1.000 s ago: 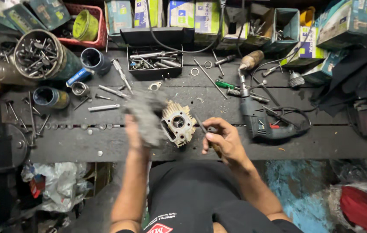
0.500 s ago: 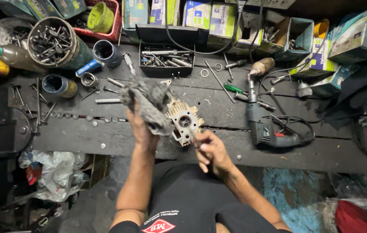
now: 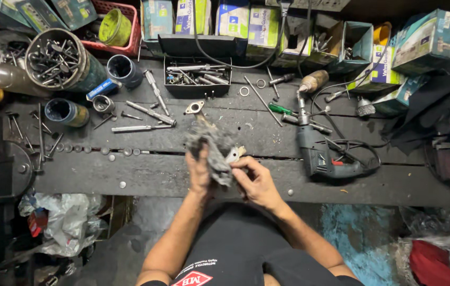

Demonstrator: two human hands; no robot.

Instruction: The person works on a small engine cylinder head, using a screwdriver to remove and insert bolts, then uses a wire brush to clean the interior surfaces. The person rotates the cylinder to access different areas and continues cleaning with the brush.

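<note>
Both hands meet over the near edge of the dark wooden surface [image 3: 341, 190]. My left hand [image 3: 199, 172] is closed around a grey rag [image 3: 209, 148], which is bunched over a small metal engine part [image 3: 234, 154]; only a pale corner of that part shows past the cloth. My right hand [image 3: 256, 182] grips the same bundle from the other side, fingers curled onto the rag and part. Just right of my hands lies an electric drill [image 3: 320, 159], its cord looped beside it. Behind the bundle sits a small metal gasket plate [image 3: 194, 107], then a black tray of tools [image 3: 197, 79]. To the far left stands a can full of bolts [image 3: 55, 58].
</note>
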